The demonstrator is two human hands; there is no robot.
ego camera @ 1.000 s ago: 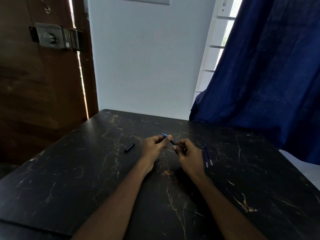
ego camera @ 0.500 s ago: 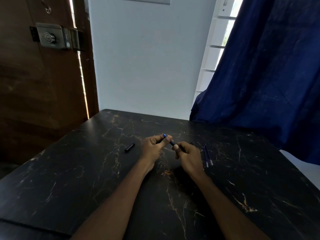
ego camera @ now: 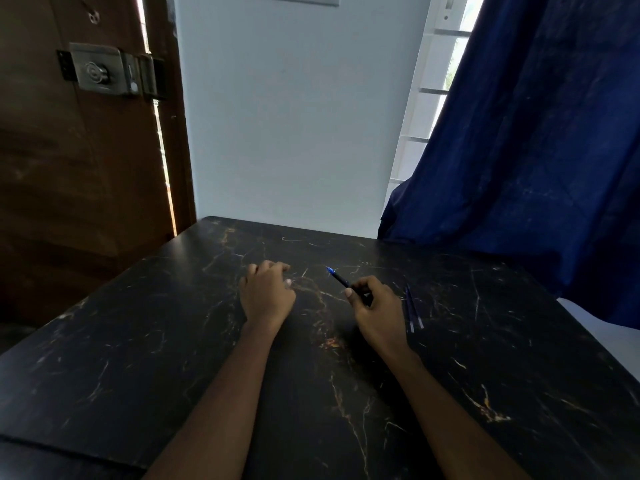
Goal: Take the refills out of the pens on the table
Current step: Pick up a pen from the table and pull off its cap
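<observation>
Right fingers (ego camera: 349,293) pinch pen (ego camera: 337,277), refills (ego camera: 412,306) just beside

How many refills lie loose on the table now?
2 thin blue refills, side by side on the black marbled table, right of the right hand. The left hand may hide more.

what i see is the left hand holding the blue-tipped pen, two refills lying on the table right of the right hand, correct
No: in the head view the right hand holds the blue-tipped pen; the left hand is apart from it. The refills lie as you say.
</observation>
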